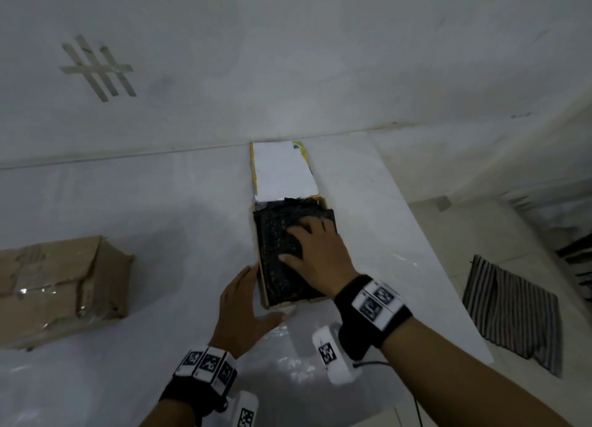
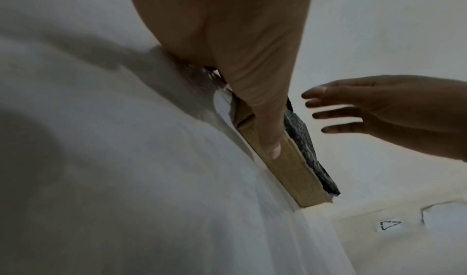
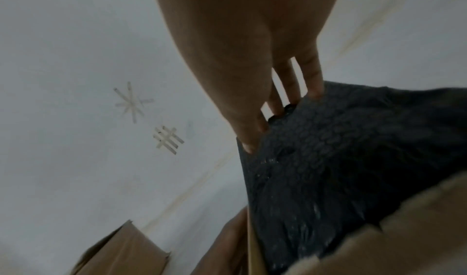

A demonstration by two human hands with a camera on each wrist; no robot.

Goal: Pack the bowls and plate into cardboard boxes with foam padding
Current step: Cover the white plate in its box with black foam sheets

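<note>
A shallow cardboard box lies on the white table, its white lid folded back toward the wall. Black foam padding covers the box's inside; no bowl or plate shows. My right hand rests flat on the foam with its fingers spread. In the right wrist view the fingertips touch the foam. My left hand lies straight against the box's left wall, thumb along the near edge. In the left wrist view a finger presses on that wall, with the foam above the rim.
A second brown cardboard box, taped and crumpled, sits at the table's left. The wall stands right behind the open lid. The table's right edge drops to the floor, where a striped cloth lies.
</note>
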